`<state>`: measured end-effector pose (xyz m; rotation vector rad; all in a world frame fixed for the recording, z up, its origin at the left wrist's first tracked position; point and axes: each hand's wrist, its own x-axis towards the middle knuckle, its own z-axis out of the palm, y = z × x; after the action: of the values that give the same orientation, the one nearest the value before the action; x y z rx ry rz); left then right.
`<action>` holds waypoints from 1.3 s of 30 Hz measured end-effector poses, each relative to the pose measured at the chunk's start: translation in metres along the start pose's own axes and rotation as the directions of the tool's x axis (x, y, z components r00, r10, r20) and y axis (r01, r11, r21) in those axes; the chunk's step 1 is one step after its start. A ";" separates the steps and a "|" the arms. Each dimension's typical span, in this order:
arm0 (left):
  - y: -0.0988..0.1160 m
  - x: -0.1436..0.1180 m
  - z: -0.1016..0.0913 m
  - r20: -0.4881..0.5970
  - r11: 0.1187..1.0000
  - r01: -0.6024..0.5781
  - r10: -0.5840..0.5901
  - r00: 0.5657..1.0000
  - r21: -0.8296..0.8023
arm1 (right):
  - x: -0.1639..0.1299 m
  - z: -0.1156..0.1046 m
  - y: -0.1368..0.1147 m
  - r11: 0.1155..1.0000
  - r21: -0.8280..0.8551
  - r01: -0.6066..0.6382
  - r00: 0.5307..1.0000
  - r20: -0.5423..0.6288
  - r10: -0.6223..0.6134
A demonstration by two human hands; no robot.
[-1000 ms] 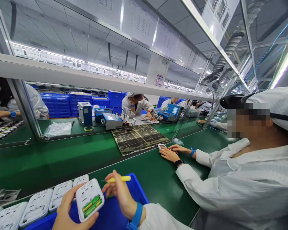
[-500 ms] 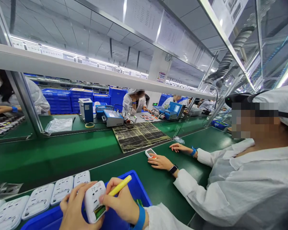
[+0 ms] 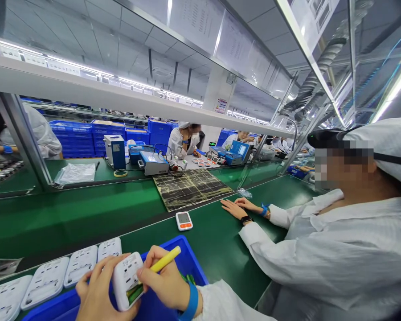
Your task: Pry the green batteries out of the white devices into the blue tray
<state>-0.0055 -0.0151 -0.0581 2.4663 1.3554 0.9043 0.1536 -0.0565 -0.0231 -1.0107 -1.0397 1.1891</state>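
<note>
1. Presently, the left hand [image 3: 98, 292] is cupping a white device [image 3: 127, 281] at the 6 o'clock edge of the view, fingers curling around its left side and thumb lying under its lower end; the grip is closed on the casing.
2. The device is being held tilted, its face turned up toward the camera, with a green part showing at its lower right edge.
3. The right hand [image 3: 165, 281] is pinching a yellow tool [image 3: 165, 259] between thumb and bent fingers, wrist cocked inward, the tool slanting up toward 2 o'clock and its lower end meeting the device near the green part.
4. A blue wristband [image 3: 191, 303] is sitting on the right wrist, above a white sleeve.
5. Both hands are working over a blue tray [image 3: 192, 263], which is lying on the green belt [image 3: 87, 218].
6. At 9 o'clock of the hands, a row of white casings [image 3: 47, 283] is lying face up beside the tray.
7. At 1 o'clock, a small white-and-orange unit [image 3: 183, 220] is resting alone on the belt.
8. Further toward 2 o'clock, a co-worker's hands [image 3: 235, 207] are lying flat on the belt, well apart from that unit.
</note>
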 end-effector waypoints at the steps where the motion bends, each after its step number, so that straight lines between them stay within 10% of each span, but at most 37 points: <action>1: 0.001 0.000 -0.001 0.003 1.000 0.002 -0.002 1.000 0.001 | -0.001 0.001 -0.001 1.000 -0.010 -0.003 1.000 0.005 0.003; 9: 0.002 0.001 -0.006 0.059 0.999 -0.012 0.009 0.998 0.043 | -0.011 0.004 -0.015 0.948 -0.313 0.051 0.998 0.041 -0.040; 19: 0.006 -0.002 -0.008 0.009 0.992 -0.095 0.094 0.996 0.079 | -0.011 0.000 -0.007 0.598 -0.674 0.433 0.897 0.258 -0.359; 25: 0.008 0.000 -0.013 -0.012 0.998 -0.031 0.032 0.999 0.050 | -0.002 -0.005 -0.001 0.994 -0.081 0.069 0.985 -0.151 -0.080; 30: 0.019 0.000 -0.023 0.065 0.997 0.017 -0.013 0.998 -0.069 | -0.003 -0.003 -0.003 0.991 0.134 -0.019 0.983 -0.180 0.043; 39: 0.029 -0.001 -0.029 0.104 0.981 0.063 -0.045 0.994 -0.185 | -0.014 0.004 0.000 1.000 0.028 0.010 0.997 -0.081 -0.007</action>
<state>-0.0030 -0.0360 -0.0231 2.2894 1.2372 0.8439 0.1481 -0.0702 -0.0230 -1.0234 -0.9600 1.1436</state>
